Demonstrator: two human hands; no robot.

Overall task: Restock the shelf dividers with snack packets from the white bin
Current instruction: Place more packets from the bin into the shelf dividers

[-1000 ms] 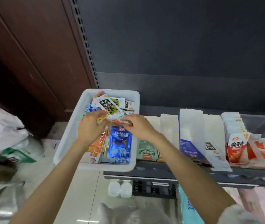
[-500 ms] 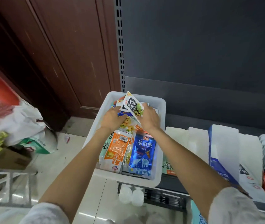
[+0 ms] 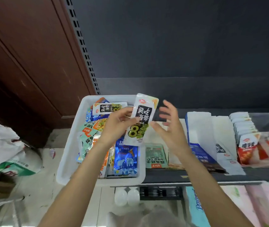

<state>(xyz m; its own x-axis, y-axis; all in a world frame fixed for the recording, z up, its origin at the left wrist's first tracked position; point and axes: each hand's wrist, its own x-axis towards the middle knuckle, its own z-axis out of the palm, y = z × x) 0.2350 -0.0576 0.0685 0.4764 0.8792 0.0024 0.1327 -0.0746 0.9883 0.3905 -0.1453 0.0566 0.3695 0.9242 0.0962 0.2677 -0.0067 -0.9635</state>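
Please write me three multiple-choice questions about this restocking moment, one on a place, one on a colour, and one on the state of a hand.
1. Where does the white bin sit?
A. left of the shelf dividers
B. right of the red packets
C. on the floor

2. What colour is the packet lying in the bin's near right corner?
A. blue
B. pink
C. black

3. What is the right hand doing?
A. gripping a divider
B. open beside the raised packet
C. resting in the bin

Answers: 1 A, the shelf dividers stand to its right. 2 A, the blue packet lies there. 3 B, its fingers are spread while the left hand holds the white seaweed packet.
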